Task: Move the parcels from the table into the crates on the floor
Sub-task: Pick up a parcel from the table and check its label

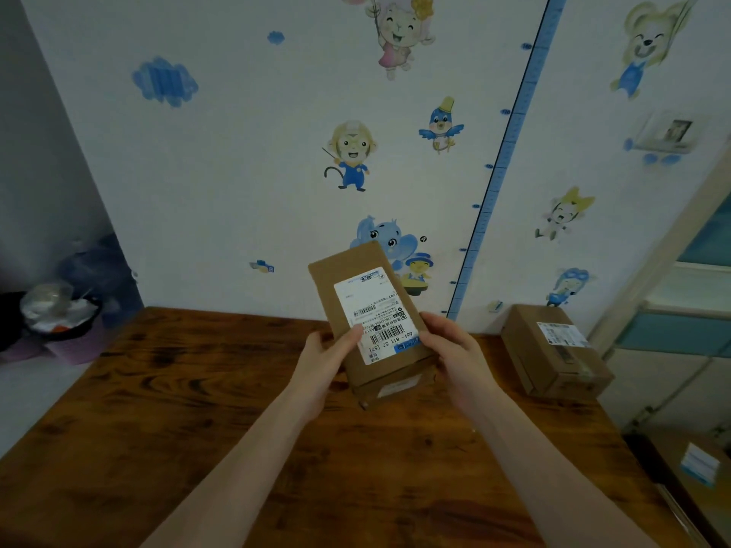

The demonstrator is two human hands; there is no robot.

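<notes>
The counter [190, 409] is a dark brown wooden top with bold, streaky grain and darker blotches across it. Its far edge meets the wall [237, 191]. One cardboard parcel [553, 361] lies flat on the wood in the far right corner, close to the counter's right edge and near the wall. Its long sides run roughly from the near side toward the wall, turned a little askew. A white shipping label [561, 335] is stuck on the parcel's upper face, toward the far end.

parcel [372, 310] above table [158, 409] centre, second parcel [553, 350] right (far corner), maybe bin [59, 322] left
</notes>
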